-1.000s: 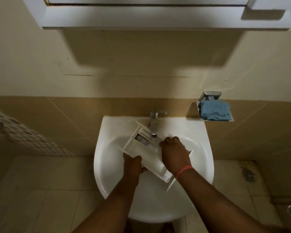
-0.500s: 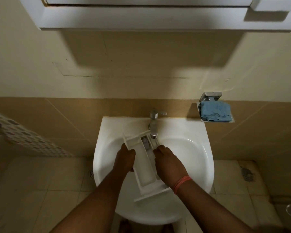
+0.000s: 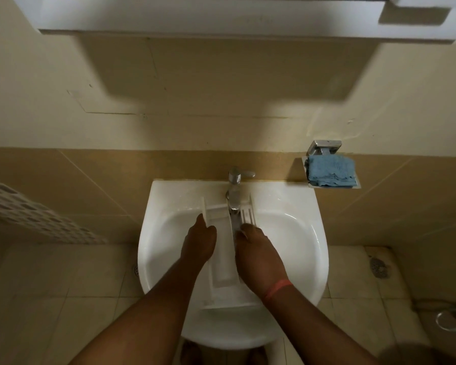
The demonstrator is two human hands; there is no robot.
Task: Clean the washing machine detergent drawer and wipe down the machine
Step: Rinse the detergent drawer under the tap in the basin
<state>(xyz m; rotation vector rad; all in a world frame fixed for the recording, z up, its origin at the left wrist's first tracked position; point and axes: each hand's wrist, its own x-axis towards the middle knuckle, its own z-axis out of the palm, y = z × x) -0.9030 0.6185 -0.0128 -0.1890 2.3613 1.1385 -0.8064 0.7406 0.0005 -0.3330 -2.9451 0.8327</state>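
Observation:
The white plastic detergent drawer (image 3: 223,262) lies lengthwise in the white sink (image 3: 300,248), its far end under the chrome tap (image 3: 234,192). My left hand (image 3: 199,243) grips the drawer's left wall. My right hand (image 3: 258,255), with an orange band at the wrist, holds its right side, fingers near the spout. The drawer's front panel points toward me at the basin's near edge. The washing machine is not in view.
A folded blue cloth (image 3: 331,171) lies on a small metal wall shelf right of the tap. A white cabinet (image 3: 221,17) hangs overhead. A perforated white panel (image 3: 32,219) is at the left. Tiled floor surrounds the basin, with a chrome fitting (image 3: 453,318) at lower right.
The drawer has turned from a diagonal lie to straight front-to-back under the tap. Both hands shifted with it to its two long sides.

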